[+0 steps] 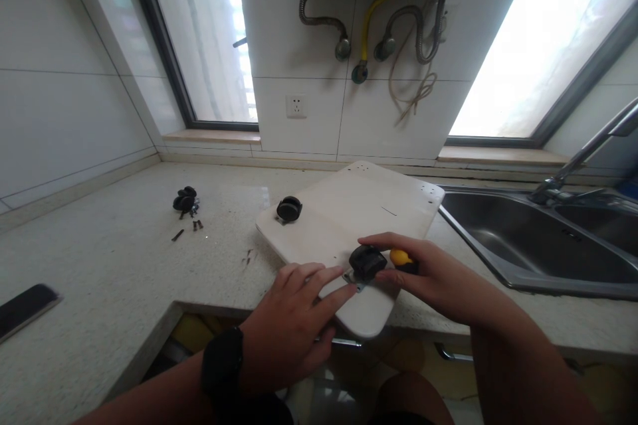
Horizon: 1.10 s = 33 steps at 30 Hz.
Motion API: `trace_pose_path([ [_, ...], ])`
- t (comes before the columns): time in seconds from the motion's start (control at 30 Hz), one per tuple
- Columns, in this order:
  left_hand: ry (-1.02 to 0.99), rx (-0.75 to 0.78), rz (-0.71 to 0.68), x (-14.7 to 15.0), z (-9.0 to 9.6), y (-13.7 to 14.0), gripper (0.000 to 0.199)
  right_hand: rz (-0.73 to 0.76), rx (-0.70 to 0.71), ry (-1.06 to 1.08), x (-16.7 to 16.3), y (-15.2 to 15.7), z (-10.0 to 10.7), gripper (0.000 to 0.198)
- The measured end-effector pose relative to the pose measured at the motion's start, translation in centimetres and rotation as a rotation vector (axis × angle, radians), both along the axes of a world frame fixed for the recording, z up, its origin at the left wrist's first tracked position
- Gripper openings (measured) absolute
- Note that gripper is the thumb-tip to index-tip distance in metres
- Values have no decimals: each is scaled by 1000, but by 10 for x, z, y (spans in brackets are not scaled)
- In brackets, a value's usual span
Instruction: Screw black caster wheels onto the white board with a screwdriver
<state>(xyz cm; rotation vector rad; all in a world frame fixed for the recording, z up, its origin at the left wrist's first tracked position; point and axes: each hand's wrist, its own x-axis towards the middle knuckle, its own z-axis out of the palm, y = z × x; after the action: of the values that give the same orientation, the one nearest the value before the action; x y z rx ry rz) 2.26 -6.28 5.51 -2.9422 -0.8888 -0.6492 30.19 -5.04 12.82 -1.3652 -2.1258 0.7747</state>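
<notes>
A white board (319, 226) with rounded corners lies on the counter. At its near corner stands a black caster wheel (367, 261) on a metal plate (359, 287). The thumb and fingers of my right hand (423, 265) are closed around this caster's wheel. My left hand (299, 305) reaches in from the left, fingers stretched out, fingertips at the metal plate. Between the caster and my right palm shows a yellow and black handle (400, 257); I cannot tell whether the hand holds it. Another caster (289, 209) stands at the board's left corner.
Loose casters (185, 199) and several screws (198, 225) lie on the counter (129, 246) at the left. A dark flat object (27, 309) is at the far left. To the right is a steel sink (518, 239) with a faucet (558, 182). Drawers are below.
</notes>
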Motion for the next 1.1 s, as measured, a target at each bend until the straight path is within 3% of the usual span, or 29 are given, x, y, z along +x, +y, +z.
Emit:
trace_pose_path([
  [1.1,-10,22,5,1,-4,-1,70,-14,-8,-18,-3,1,6,44],
])
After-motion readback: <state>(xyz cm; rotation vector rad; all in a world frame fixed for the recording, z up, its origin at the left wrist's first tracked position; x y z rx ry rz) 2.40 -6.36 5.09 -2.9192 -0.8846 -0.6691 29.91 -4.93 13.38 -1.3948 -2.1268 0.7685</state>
